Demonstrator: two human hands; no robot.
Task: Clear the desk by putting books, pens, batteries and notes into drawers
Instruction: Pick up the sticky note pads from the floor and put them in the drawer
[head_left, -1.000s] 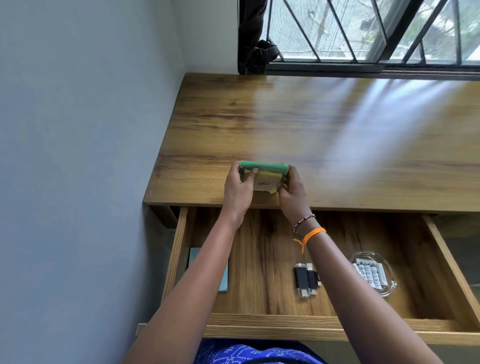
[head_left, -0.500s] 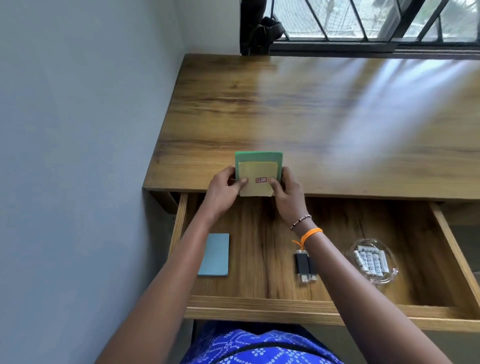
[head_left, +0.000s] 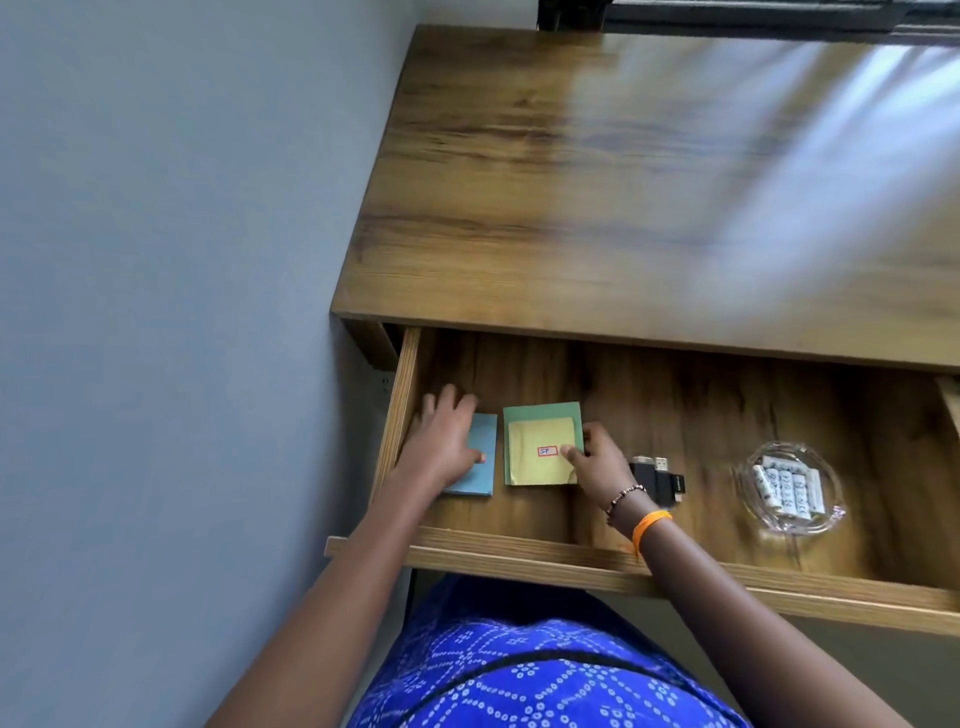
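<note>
The desk's drawer (head_left: 524, 552) is pulled out toward me. Inside it at the left lies a green note pad (head_left: 540, 414) with a smaller yellow pad (head_left: 535, 449) on top, flat on the drawer floor. My right hand (head_left: 597, 462) pinches the right edge of this stack, thumb on the yellow sheet. Just left of the stack lies a blue note pad (head_left: 484, 441). On it rests my left hand (head_left: 441, 441), flat, with the fingers spread, covering its left half.
Black USB sticks (head_left: 658, 480) lie right of my right hand. A glass dish (head_left: 831, 519) with several white batteries (head_left: 784, 486) sits further right in the drawer. The wooden desk top (head_left: 623, 182) runs back to a window. A grey wall (head_left: 182, 312) borders the left.
Both hands carried the green and yellow notes from the desk's front edge down into the drawer. My left hand let go of them and moved onto the blue pad.
</note>
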